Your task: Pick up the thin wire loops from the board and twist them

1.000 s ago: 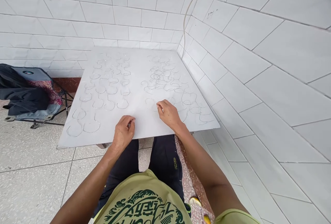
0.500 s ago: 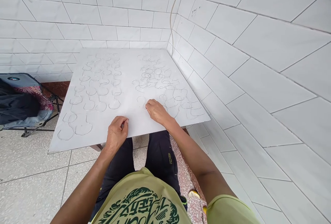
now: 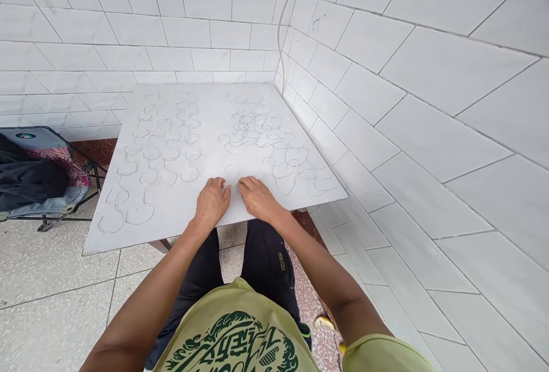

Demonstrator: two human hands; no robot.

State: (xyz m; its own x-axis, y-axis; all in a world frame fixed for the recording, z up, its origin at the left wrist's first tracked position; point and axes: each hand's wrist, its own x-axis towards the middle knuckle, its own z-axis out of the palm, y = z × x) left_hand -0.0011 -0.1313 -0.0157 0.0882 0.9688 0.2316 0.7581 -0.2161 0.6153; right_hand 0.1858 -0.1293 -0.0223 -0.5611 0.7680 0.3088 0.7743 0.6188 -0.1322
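A white board (image 3: 240, 149) lies in front of me, covered with thin wire hooks. Neat rows of hooks (image 3: 163, 143) fill its left half. A tangled heap of hooks (image 3: 257, 129) spreads over the right half. My left hand (image 3: 211, 203) and my right hand (image 3: 257, 196) rest side by side near the board's front edge, fingertips almost touching. Both have their fingers curled and pinched toward each other around a small wire hook (image 3: 233, 170) area, but what they grip is too thin to make out.
White tiled walls close in the board at the back and right, with a cable (image 3: 281, 23) hanging down the corner. A folding chair with dark clothes (image 3: 30, 174) stands on the floor at the left. My legs are under the board's front edge.
My left hand moved up and right to meet my right hand, which slid slightly back toward me. The camera view shifted a little.
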